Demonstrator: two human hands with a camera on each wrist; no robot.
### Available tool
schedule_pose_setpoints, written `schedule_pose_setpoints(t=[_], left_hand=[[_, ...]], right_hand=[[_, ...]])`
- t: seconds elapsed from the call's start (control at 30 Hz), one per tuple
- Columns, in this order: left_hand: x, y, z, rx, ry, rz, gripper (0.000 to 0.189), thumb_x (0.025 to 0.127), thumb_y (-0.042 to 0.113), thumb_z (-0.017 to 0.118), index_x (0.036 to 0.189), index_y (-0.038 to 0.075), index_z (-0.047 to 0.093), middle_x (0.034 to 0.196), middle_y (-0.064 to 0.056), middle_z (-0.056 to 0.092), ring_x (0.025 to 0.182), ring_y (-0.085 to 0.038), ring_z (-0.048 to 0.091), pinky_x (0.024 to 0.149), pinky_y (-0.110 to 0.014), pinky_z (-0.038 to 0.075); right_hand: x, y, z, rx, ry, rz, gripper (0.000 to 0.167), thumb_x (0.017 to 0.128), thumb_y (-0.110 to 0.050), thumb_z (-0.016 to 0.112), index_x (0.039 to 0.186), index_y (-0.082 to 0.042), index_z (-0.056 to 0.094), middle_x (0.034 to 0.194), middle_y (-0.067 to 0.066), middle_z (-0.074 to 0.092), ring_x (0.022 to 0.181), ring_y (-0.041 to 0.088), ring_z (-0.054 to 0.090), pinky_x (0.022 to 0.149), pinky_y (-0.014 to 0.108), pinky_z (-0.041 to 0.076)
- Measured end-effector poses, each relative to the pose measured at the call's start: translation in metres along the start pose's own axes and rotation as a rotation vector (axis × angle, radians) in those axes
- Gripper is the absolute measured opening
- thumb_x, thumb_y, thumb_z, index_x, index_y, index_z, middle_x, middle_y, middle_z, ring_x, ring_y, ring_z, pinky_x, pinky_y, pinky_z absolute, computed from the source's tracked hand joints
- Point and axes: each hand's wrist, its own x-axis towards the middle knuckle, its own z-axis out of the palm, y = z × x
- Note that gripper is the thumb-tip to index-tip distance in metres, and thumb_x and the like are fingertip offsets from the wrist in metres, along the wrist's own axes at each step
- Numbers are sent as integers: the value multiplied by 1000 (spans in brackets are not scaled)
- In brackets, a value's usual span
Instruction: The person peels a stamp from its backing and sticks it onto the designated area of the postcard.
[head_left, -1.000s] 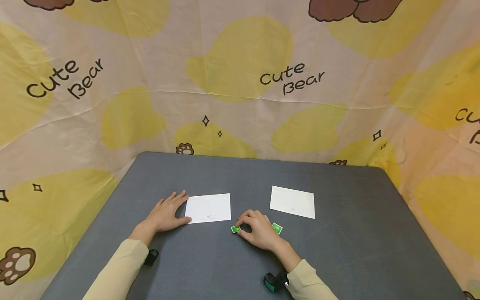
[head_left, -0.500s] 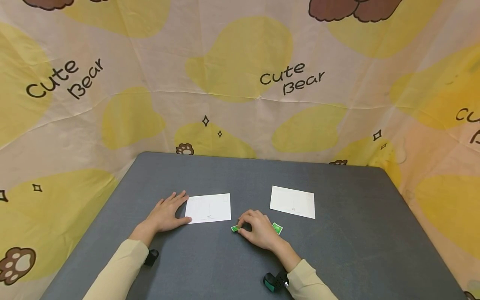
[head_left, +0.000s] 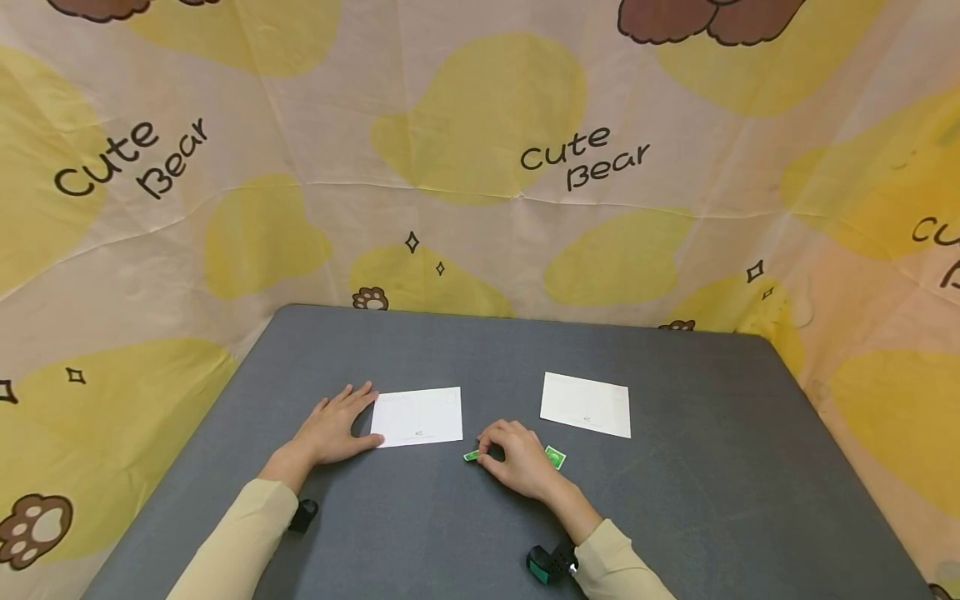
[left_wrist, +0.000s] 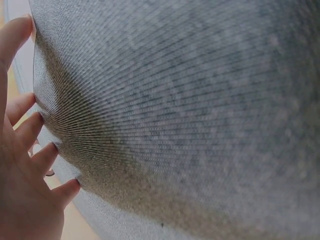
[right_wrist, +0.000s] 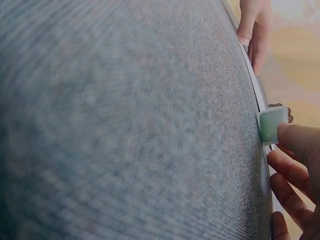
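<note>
The right hand (head_left: 517,458) pinches a small green stamp (head_left: 471,456) between thumb and index finger, and the stamp juts out leftward from those fingertips, toward the left postcard (head_left: 420,421). That is the relation that matters here: the stamp is just outside the card's near right corner, to the right of it and nearer the person, apart from the paper as the head view has it. A faint printed box (head_left: 451,397) sits at the card's far right corner, so from the stamp it lies away from the person and slightly left. The card's long axis runs left to right across the table (head_left: 690,500); the stamp shows only as a thin sliver from above, turned on edge or tilted, so its own long axis cannot be told, nor whether its lower edge touches the table. The left hand (head_left: 333,429) is at the opposite short side, fingers straight and spread, thumb at the near left corner and index finger at the far left one, which likely steadies the card. The right hand is clearly nearer the printed box. A second green stamp (head_left: 555,457) lies just right of the right hand, with the right postcard (head_left: 585,405) beyond it.
</note>
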Motion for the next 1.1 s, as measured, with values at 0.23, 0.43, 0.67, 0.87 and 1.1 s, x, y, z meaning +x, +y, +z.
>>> schedule_pose_setpoints(t=[0.23, 0.43, 0.67, 0.87, 1.1], left_hand=[[0, 0, -1, 1, -1, -1, 79, 77, 52, 65, 140, 10, 40, 147, -12, 33, 135, -39, 26, 102, -65, 19], [1, 0, 0, 6, -7, -1, 80, 77, 53, 64, 140, 10, 40, 147, -12, 33, 135, -39, 26, 102, -65, 19], [1, 0, 0, 7, -11, -1, 80, 78, 52, 64, 140, 9, 40, 147, -12, 33, 135, -39, 26, 102, -65, 20], [1, 0, 0, 5, -11, -2, 79, 78, 53, 64, 139, 9, 40, 147, -12, 33, 135, -39, 26, 102, -65, 20], [1, 0, 0, -11, -5, -13, 80, 78, 52, 64, 140, 8, 39, 147, -13, 33, 135, -39, 26, 103, -65, 19]], right_hand=[[0, 0, -1, -1, 8, -3, 14, 78, -17, 71, 73, -22, 59, 94, -7, 65, 87, 12, 56, 69, 32, 40], [1, 0, -2, -15, -2, 9, 15, 80, -19, 71, 74, -24, 57, 91, -11, 64, 84, 10, 55, 68, 30, 40], [1, 0, -4, 4, 15, -7, 15, 81, -16, 69, 74, -23, 57, 86, -11, 62, 80, 7, 55, 69, 28, 44], [-1, -2, -7, 27, 30, 27, 14, 82, -13, 67, 76, -22, 57, 79, -13, 56, 74, 3, 51, 68, 23, 44], [-3, -6, -12, 91, 39, 65, 11, 84, -11, 65, 80, -20, 59, 71, -14, 54, 62, 1, 46, 56, 17, 39]])
